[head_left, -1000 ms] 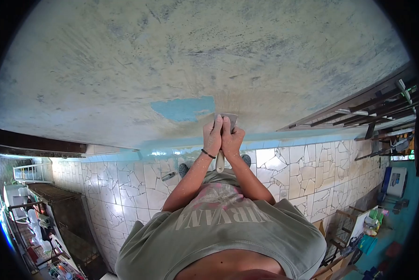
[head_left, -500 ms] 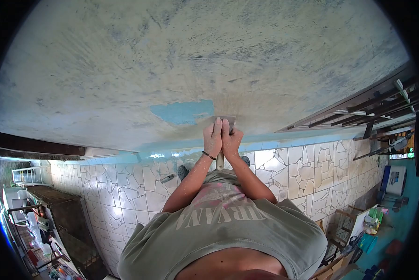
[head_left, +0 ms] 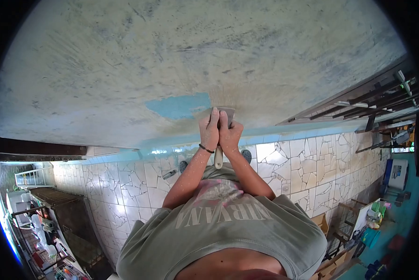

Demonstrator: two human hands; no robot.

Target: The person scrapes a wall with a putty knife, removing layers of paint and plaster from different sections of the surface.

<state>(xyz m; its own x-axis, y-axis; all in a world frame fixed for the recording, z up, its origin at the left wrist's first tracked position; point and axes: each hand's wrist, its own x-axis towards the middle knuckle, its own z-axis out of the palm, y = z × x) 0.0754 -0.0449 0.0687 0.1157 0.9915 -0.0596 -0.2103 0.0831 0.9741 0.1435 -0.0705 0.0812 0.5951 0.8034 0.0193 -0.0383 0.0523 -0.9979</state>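
Both hands are closed around one scraper (head_left: 227,112), thumbs side by side on its wide flat blade. My left hand (head_left: 209,132) grips it from the left, a dark beaded bracelet on that wrist. From the other side my right hand (head_left: 230,135) wraps it. The pale handle (head_left: 218,161) sticks out below toward my body. The blade's edge is at the wall (head_left: 125,60), which is coated off-white with grey smears. Just left of the blade is a bare light-blue patch (head_left: 179,105) with ragged edges. Pale dust speckles my hands and forearms.
Below the wall lies a floor of broken white tiles (head_left: 307,163). A small tool (head_left: 169,174) rests there, left of my feet. A dark window with bars (head_left: 359,105) is at right. A brown cabinet (head_left: 74,224) stands at lower left, and a cluttered table (head_left: 366,224) at lower right.
Both hands and the scraper have shifted slightly upward along the wall in view. The grip looks the same.
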